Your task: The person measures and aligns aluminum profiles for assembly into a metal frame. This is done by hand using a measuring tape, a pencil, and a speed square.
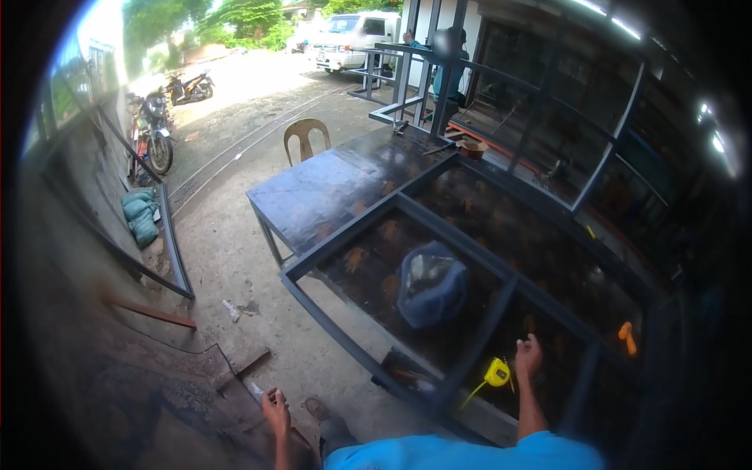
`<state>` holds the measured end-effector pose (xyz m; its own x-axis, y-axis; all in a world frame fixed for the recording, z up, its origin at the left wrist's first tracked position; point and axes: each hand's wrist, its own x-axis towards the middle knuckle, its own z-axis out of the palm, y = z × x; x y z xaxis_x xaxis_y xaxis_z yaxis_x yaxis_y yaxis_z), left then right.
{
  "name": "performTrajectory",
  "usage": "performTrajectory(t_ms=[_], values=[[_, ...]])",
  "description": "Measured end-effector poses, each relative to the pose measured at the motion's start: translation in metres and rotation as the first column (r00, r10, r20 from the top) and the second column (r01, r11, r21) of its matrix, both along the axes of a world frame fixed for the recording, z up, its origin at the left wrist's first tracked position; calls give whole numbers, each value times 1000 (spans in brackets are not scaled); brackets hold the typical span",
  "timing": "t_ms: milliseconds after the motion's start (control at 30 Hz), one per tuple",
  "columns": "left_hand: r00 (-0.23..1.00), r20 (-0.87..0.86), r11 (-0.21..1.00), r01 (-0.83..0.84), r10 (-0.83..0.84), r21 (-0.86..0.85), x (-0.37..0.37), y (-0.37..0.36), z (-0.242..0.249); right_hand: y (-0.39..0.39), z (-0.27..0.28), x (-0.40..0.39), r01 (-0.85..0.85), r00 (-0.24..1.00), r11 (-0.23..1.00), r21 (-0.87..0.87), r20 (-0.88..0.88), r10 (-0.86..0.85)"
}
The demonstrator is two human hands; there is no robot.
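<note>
My left hand (276, 410) hangs low beside the table, with its fingers curled in; whether anything small is in them is hard to see. Over the dark tabletop is my right hand (529, 359), fingers loosely apart and nothing visible in them. A yellow tape measure (497, 372) lies just left of that hand, a bit of its blade sticking out. Around them runs a dark grey metal frame (474, 333) with crossbars, lying on the table. Inside one of its openings sits a bluish plastic bag (431, 294), its top open on pale contents I cannot make out.
An orange-handled tool (627, 338) lies at the table's right. Beyond stand a chair (305, 139), an upright frame (548, 94) and a person (448, 74). Motorcycles (157, 129), a white van (352, 41), green sacks (141, 218) and metal bars (149, 312) are farther left and back.
</note>
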<state>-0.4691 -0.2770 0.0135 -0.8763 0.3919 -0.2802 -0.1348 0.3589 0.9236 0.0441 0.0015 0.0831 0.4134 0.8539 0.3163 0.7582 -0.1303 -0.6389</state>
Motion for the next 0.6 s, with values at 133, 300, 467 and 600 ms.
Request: performTrajectory(t_ms=[133, 300, 467, 600], values=[[971, -228, 995, -86, 71, -54, -137, -39, -120, 34, 39, -131, -118, 963, 980, 158, -224, 152], [991, -129, 998, -33, 27, -47, -221, 38, -35, 32, 69, -384, -456, 793, 865, 210, -345, 502], [961, -248, 985, 150, -126, 81, -331, 162, 27, 30, 50, -568, -804, 529, 586, 99, -331, 781], [860, -449, 962, 273, -242, 4, -483, 260, 104, 120, 17, -664, -852, 470, 522, 23, -402, 785]])
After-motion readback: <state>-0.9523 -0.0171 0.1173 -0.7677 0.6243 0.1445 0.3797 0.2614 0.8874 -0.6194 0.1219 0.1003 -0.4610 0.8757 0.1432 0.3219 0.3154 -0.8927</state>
